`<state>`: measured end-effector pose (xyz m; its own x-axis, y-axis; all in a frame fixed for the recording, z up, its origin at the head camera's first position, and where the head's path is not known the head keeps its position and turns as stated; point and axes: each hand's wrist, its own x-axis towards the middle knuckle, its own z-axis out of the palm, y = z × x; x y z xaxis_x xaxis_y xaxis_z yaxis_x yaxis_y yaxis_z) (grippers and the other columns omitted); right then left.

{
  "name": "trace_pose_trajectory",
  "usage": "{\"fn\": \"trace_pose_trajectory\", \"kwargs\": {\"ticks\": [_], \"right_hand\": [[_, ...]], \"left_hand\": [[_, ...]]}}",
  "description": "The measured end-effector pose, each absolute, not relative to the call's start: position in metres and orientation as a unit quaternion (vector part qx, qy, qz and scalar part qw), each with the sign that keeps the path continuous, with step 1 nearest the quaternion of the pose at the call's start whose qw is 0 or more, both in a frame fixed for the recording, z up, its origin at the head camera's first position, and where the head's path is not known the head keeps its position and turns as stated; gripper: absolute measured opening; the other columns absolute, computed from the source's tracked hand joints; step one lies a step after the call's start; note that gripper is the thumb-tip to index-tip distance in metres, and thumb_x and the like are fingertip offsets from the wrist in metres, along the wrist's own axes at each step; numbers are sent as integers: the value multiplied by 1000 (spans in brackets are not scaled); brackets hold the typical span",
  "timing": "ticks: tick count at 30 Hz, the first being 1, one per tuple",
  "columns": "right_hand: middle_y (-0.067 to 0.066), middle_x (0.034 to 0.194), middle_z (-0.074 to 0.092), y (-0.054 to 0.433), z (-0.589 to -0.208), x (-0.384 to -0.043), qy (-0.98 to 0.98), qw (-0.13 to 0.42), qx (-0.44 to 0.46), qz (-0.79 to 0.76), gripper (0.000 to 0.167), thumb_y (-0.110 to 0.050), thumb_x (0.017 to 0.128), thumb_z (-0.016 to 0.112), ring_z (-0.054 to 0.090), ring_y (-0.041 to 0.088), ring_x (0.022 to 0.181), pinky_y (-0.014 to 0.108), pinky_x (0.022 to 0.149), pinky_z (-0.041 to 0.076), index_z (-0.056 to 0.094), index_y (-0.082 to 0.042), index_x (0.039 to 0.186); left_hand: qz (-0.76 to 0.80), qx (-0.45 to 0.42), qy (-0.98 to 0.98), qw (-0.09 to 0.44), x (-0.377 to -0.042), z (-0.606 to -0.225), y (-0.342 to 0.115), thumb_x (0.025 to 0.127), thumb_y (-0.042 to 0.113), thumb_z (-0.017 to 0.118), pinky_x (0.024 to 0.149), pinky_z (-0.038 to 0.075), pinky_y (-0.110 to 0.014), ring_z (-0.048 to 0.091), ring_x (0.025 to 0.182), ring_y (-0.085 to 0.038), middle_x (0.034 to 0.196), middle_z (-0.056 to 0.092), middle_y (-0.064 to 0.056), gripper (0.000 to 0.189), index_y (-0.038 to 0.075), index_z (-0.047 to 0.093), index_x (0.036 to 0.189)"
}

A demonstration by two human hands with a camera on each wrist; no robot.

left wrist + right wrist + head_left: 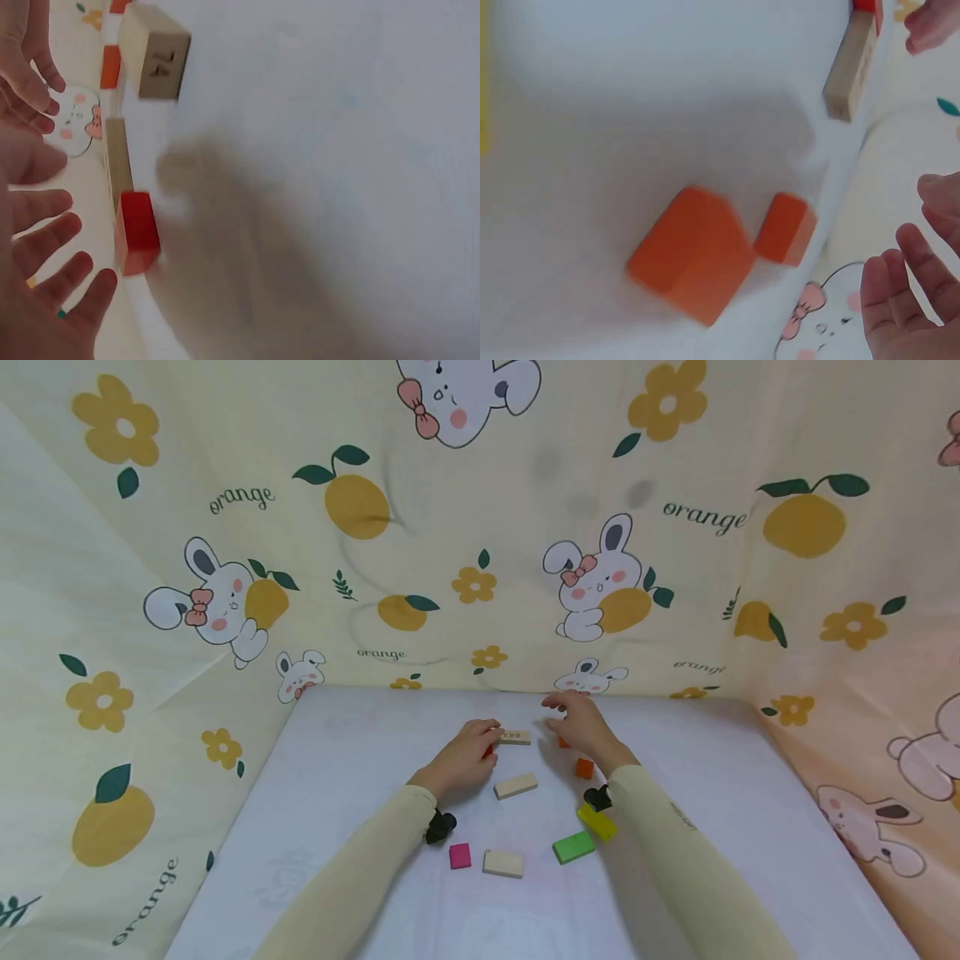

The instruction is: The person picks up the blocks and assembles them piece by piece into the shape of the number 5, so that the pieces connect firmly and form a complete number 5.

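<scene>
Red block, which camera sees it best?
The left wrist view: the red block shows large there, with no hand over it. In the head view, the left hand hides much of it, leaving a little red. The right wrist view shows just a piece, cut off by the top edge.
</scene>
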<state>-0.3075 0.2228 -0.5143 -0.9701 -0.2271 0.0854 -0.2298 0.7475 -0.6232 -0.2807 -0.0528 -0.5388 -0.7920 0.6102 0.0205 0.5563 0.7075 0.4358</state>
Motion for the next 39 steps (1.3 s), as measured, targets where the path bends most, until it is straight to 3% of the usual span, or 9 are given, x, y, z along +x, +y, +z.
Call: {"fn": "trace_pose_trajectory", "kwargs": {"ticks": [7,18,23,28,39], "right_hand": [[17,138,67,240,-522,-300,-936,7,100,338,35,-7,101,72,59,39,124,57,107,49,71,-1,136],[20,140,65,256,-525,-292,-940,-19,58,335,36,-8,103,67,56,43,129,59,110,48,69,0,139],[18,141,63,256,-527,-293,-941,-63,28,332,38,-10,103,65,56,40,126,55,105,53,69,-4,140],[14,140,63,255,-533,-295,-939,-102,2,329,38,-15,102,72,56,35,120,47,99,56,70,-9,139],[17,130,64,252,-539,-295,-939,-108,23,326,42,-8,98,75,58,35,112,45,94,58,70,-9,139]], "left_hand": [[107,350,930,30,-281,-554,-39,114,24,52,125,33,-42,40,152,-30,165,46,-9,52,7,49,163],[54,344,937,37,-276,-555,-33,114,29,49,125,33,-44,38,154,-28,169,42,-7,56,8,43,166],[50,332,941,31,-270,-548,-32,113,28,52,124,35,-45,39,153,-29,167,43,-8,56,6,45,165],[50,321,945,30,-271,-550,-30,113,26,52,124,35,-47,39,151,-29,167,43,-6,55,8,45,165],[43,310,949,33,-280,-559,-24,111,25,51,121,38,-46,43,145,-26,161,47,-4,56,11,45,166]]}}
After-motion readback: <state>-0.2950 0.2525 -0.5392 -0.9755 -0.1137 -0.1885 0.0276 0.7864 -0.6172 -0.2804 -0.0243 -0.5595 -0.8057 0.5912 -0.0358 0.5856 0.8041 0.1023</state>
